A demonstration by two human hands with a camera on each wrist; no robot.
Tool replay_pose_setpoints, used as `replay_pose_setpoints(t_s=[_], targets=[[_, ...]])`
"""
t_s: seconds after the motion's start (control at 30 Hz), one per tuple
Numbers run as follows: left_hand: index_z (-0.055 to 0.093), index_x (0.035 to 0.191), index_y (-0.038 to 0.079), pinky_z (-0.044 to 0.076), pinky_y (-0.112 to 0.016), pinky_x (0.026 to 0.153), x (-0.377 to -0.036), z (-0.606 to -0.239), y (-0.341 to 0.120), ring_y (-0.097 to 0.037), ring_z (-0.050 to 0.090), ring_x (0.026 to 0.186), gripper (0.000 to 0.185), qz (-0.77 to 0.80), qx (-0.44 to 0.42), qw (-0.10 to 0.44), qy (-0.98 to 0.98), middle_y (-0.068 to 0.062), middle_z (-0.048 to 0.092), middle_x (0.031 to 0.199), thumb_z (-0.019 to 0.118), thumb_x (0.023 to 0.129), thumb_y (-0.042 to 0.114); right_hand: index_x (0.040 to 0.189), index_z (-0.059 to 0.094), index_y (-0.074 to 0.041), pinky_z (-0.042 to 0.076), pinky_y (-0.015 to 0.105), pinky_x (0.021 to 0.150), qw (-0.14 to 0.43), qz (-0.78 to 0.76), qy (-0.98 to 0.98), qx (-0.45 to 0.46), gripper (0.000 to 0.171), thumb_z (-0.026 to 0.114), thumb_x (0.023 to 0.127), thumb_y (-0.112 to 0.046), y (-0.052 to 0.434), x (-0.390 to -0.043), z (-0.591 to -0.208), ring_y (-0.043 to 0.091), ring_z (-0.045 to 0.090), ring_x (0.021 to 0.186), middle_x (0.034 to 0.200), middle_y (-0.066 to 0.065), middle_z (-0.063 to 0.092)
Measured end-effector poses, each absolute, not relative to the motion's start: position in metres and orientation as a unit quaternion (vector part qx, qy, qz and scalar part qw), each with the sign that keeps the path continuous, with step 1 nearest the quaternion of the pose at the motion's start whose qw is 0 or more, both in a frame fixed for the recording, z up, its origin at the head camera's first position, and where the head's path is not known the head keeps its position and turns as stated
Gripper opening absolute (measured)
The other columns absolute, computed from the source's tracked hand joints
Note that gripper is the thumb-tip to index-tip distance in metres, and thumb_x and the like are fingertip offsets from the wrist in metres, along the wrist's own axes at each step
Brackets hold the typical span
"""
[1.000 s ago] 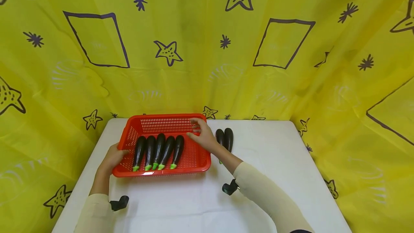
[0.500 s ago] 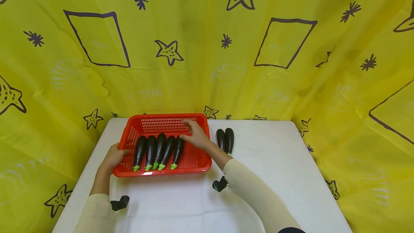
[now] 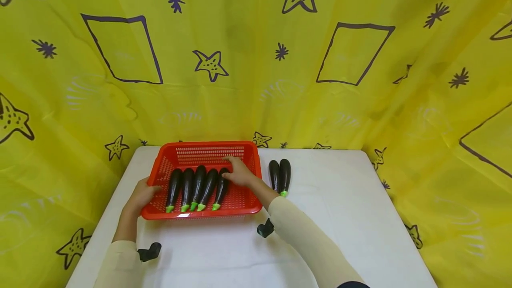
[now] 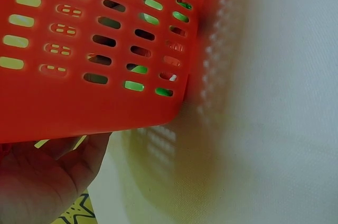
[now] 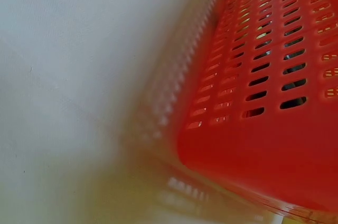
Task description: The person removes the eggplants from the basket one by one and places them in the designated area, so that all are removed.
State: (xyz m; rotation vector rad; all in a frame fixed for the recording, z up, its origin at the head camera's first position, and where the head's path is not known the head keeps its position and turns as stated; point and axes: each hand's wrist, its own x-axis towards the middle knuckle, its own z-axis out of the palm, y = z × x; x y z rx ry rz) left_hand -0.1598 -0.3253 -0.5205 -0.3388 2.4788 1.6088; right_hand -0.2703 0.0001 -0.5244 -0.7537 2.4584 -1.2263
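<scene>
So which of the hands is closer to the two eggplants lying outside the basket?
Right. The right hand is inside the red basket near its right wall, beside the two eggplants; the left hand is at the basket's far left side.

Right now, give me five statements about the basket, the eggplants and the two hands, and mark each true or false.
1. Five eggplants lie in the red basket. True.
2. The eggplants in the basket have their green stem ends toward the far wall. False: the green ends point toward the person.
3. Two eggplants on the table lie to the right of the basket. True.
4. The left hand is lifted clear of the basket. False: it rests at the basket's left side.
5. The right hand reaches into the basket at the rightmost eggplant. True.
</scene>
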Motion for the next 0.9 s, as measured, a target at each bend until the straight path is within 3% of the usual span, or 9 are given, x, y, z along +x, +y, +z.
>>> replay_pose_setpoints(t_s=[0.47,0.9], targets=[[0.042,0.140,-0.019,0.062,-0.034,0.070,-0.1591,-0.5182,-0.3234,-0.021,0.067,0.083,0.046,0.538,-0.117,0.084,0.831,-0.029,0.063,0.110,0.050,0.100,0.003,0.153,0.044,0.004,0.035,0.049,0.119,0.201,-0.386,0.864,-0.253,0.062,0.070,0.096,0.002,0.0003,-0.2689,-0.5224,0.038,0.044,0.144,0.155,0.024,0.046],[0.043,0.139,-0.019,0.061,-0.034,0.071,-0.1593,-0.5175,-0.3219,-0.021,0.066,0.084,0.045,0.539,-0.118,0.083,0.830,-0.028,0.063,0.110,0.050,0.100,0.004,0.145,0.053,0.004,0.044,0.044,0.112,0.214,-0.387,0.859,-0.259,0.056,0.074,0.093,0.000,0.0011,-0.2690,-0.5240,0.034,0.057,0.125,0.141,0.024,0.057]])
